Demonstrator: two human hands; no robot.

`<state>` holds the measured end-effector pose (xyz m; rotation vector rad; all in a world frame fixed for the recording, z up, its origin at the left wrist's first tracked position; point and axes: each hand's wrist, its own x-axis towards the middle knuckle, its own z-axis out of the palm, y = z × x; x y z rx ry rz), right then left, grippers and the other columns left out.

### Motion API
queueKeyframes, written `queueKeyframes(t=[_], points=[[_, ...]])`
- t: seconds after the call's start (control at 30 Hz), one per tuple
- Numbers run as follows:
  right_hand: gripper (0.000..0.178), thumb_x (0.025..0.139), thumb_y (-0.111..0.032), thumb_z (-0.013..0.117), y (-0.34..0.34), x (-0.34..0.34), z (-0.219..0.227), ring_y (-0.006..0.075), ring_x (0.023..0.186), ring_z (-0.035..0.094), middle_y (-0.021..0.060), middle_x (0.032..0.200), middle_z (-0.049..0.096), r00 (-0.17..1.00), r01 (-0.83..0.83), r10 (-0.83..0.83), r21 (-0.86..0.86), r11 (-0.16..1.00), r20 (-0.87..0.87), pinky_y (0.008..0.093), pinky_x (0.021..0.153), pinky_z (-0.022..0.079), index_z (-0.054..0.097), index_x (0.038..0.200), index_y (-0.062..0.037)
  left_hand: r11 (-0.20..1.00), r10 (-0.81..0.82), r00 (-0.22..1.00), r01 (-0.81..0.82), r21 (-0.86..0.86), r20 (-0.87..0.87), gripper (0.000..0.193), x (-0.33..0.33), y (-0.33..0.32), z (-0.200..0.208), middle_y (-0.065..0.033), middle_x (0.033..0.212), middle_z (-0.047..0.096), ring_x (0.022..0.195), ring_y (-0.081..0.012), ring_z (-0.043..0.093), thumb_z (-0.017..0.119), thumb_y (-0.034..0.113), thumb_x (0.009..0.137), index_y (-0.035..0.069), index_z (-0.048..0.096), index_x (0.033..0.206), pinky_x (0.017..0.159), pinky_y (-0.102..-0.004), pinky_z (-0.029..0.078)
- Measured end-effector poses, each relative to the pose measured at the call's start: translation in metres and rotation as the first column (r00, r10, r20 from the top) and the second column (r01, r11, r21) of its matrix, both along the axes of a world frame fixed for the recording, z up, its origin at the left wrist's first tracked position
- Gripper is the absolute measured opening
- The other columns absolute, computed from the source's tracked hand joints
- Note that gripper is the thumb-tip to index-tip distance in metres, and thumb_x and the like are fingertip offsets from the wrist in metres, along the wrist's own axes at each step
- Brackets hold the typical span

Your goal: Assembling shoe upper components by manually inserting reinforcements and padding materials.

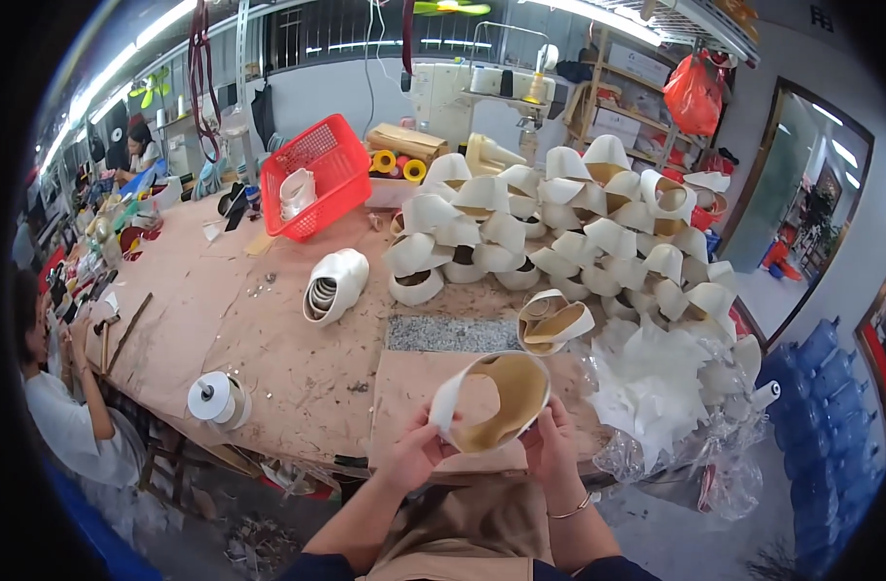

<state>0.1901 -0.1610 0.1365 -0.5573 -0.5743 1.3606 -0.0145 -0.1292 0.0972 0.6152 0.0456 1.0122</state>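
- forearms (367, 525) are flanking apron (462, 528)
- left hand (416, 455) and right hand (551, 445) are holding shoe upper (522, 395), fingers clamping its rim
- more uppers (445, 221) are sitting piled beyond

A head-worn fisheye looks down across the workbench (186, 305).

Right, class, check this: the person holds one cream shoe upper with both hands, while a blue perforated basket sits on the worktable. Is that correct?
Not quite: the perforated basket is red, not blue, as the head view shows. The rest stands: the left hand and right hand hold one cream shoe upper, and the basket sits on the worktable.
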Motion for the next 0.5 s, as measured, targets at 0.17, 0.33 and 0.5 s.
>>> queueKeyframes(t=[0.17, 0.33, 0.5], points=[[0.021, 0.095, -0.01, 0.051, -0.001, -0.003, -0.014, 0.0137, 0.102, 0.055, 0.01, 0.124, 0.049, 0.874, 0.201, -0.274, 0.213, 0.956, 0.401, 0.0295, 0.083, 0.051, 0.049, 0.115, -0.0043, 0.93, 0.304, 0.917, -0.344, -0.127, -0.257, 0.05, 0.039, -0.01, -0.001, -0.0095, 0.123, 0.052, 0.109, -0.0197, 0.056, 0.043, 0.016, 0.096, 0.009, 0.026, 0.143, 0.091, -0.0328, 0.046], [0.018, 0.09, -0.006, 0.058, -0.012, -0.024, -0.014, 0.0155, 0.096, 0.057, 0.0097, 0.12, 0.052, 0.737, 0.353, -0.462, 0.301, 0.886, 0.494, 0.0288, 0.082, 0.051, 0.056, 0.108, -0.0025, 0.858, 0.502, 0.721, -0.487, 0.166, -0.478, 0.05, 0.047, -0.009, -0.007, -0.0108, 0.129, 0.047, 0.115, -0.02, 0.053, 0.052, 0.007, 0.092, 0.009, 0.03, 0.137, 0.098, -0.0325, 0.043], [0.03, 0.082, -0.001, 0.063, -0.016, 0.004, -0.004, 0.0202, 0.102, 0.057, 0.0084, 0.116, 0.056, 0.19, 0.027, -0.74, 0.75, 0.661, 0.645, 0.0319, 0.087, 0.048, 0.057, 0.112, -0.0026, 0.806, 0.584, 0.729, -0.47, 0.359, -0.358, 0.061, 0.057, 0.024, 0.007, -0.0081, 0.139, 0.041, 0.125, -0.0156, 0.043, 0.056, 0.001, 0.09, 0.01, 0.027, 0.144, 0.104, -0.0331, 0.037]])
